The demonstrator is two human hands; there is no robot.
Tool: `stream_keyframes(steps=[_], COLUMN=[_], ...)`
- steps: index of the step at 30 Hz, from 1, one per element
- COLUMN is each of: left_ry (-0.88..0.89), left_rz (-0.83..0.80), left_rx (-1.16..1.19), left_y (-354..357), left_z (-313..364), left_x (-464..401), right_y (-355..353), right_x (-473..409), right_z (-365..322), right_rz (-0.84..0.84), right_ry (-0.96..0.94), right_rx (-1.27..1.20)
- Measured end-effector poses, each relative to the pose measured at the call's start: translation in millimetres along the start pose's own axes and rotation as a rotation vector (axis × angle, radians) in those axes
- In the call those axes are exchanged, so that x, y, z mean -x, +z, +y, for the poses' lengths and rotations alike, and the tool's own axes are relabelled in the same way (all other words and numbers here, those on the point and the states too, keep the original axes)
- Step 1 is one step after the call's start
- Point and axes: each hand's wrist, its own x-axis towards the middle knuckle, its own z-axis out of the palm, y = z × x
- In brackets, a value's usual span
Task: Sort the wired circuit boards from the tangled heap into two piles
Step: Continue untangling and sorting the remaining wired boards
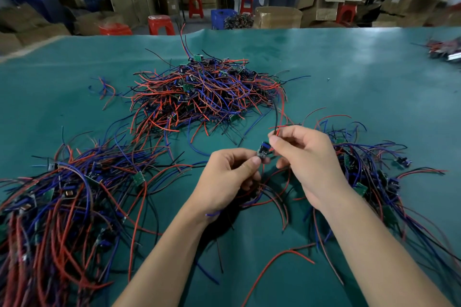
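A tangled heap (204,92) of small green circuit boards with red, blue and black wires lies at the middle of the green table mat. One sorted pile (64,197) spreads at the near left, another (369,177) at the near right. Between them my left hand (227,177) and my right hand (306,157) both pinch one small wired circuit board (263,151) held above the mat. My right fingers also pinch its black and red wires, which rise toward the heap. More wires hang beneath my left palm.
The green mat (349,67) covers the table up to its far edge. A further bunch of wired parts (444,50) lies at the far right edge. Loose red wires (282,257) lie near me. Beyond the table stand red stools, cardboard boxes and people.
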Motion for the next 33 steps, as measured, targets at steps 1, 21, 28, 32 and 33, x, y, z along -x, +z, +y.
stream_keyframes(steps=[1, 21, 28, 32, 33], left_ry=[0.001, 0.032, 0.043, 0.046, 0.057], left_rz=[-0.006, 0.192, 0.116, 0.036, 0.012], left_rx=[0.002, 0.073, 0.071, 0.067, 0.053], left_y=[0, 2, 3, 5, 6], left_z=[1, -4, -5, -5, -4], left_x=[0, -3, -4, -4, -3], right_y=[0, -3, 8, -9, -14], right_x=[-1, -3, 7, -3, -5], right_z=[1, -6, -3, -7, -10], right_rz=[0.033, 0.129, 0.013, 0.262, 0.322], right_ry=[-0.022, -0.017, -0.164, -0.254, -0.279], right_rx=[0.056, 0.108, 0.191, 0.136, 0.093])
